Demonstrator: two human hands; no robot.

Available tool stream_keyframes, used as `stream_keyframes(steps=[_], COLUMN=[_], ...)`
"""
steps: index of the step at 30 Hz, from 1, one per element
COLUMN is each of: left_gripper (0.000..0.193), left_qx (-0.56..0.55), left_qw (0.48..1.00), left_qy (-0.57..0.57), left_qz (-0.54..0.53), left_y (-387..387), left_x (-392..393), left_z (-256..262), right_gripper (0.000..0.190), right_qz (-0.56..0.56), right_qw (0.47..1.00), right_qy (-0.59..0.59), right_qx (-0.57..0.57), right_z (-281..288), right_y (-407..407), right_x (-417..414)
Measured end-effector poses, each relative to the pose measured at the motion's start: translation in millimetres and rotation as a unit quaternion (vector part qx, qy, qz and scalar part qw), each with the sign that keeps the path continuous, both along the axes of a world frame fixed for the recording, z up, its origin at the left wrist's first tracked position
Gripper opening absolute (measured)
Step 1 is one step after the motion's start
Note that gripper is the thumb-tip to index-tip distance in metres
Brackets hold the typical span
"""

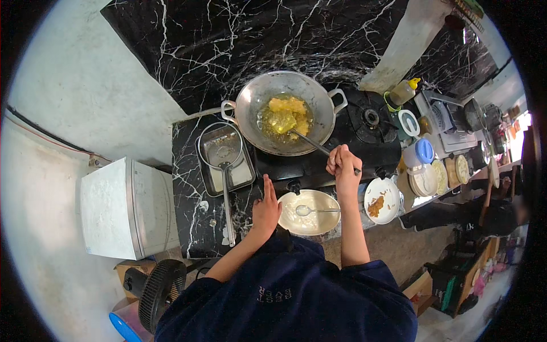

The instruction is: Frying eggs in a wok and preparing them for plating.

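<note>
My right hand (pixel 344 166) grips the dark handle of a metal cooking utensil (pixel 311 142), whose head is down in the oil of a large two-handled metal wok (pixel 249 92). Golden battered food (pixel 288 104) fries in that oil. My left hand (pixel 266 211) holds nothing, its fingers extended near the counter's front edge, left of an oval cream bowl (pixel 310 231) with batter residue. A metal spoon (pixel 304 210) lies in the bowl. Left of the wok, a round wire strainer (pixel 225 166) rests across a rectangular metal tray (pixel 248 186).
A white plate (pixel 389 213) with fried pieces sits at the right. Beyond it stand a blue-lidded pitcher (pixel 421 152), a yellow-capped bottle (pixel 404 92) and several bowls. An unused burner (pixel 371 118) adjoins the wok. Another person (pixel 498 217) is at far right; a black fan (pixel 160 295) stands lower left.
</note>
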State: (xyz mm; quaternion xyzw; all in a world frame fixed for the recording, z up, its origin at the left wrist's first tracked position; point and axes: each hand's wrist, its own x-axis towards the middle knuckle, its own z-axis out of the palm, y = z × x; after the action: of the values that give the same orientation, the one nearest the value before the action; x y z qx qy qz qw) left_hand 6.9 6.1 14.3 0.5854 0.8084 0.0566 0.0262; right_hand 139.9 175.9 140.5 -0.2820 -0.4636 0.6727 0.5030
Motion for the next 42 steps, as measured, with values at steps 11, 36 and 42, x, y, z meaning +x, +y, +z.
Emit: stream_keyframes(steps=[11,36,42], left_gripper=[0.084,0.085,0.086], left_qx=[-0.058,-0.025,0.009], left_qw=[0.998,0.999,1.000], left_qy=[0.019,-0.021,-0.014], left_qz=[0.010,0.012,0.003], left_y=[2,1,-1], left_x=[2,0,0], left_z=[9,3,-1], right_gripper=[0.049,0.042,0.043], right_qz=[0.000,0.001,0.002], right_qw=[1.000,0.998,0.997], right_qy=[0.006,-0.009,-0.028], right_qx=[0.006,0.057,0.069], right_z=[-2,35,35], right_y=[-1,-5,-6], right_x=[-1,10,14])
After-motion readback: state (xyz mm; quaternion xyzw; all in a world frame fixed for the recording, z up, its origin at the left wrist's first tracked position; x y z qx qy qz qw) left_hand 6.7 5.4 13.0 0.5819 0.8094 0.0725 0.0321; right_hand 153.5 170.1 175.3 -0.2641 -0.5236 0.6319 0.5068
